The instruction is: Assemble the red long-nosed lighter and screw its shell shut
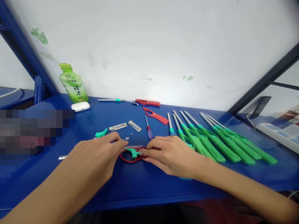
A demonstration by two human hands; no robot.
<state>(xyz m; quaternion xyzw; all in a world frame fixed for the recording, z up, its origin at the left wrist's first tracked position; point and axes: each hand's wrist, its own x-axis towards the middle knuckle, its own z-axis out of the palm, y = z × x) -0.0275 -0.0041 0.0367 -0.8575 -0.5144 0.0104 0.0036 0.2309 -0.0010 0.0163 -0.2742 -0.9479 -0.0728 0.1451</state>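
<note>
Both my hands rest on a blue table (140,183) around an opened red lighter shell (132,157) with a teal trigger piece inside. My left hand (98,155) pinches at the shell's left end, fingers closed together. My right hand (170,154) holds the shell's right end, fingers curled over it. A thin metal tube lies just above the shell between my fingertips. A small screwdriver (149,129) with a purple handle lies just beyond my right hand.
Several green long-nosed lighters (224,143) lie in a row at the right. Red lighter parts (155,115), clear fuel tanks (135,125), a teal trigger (101,134) and a metal tube (109,100) lie farther back. A green tea bottle (72,83) and white earbud case (80,106) stand at back left.
</note>
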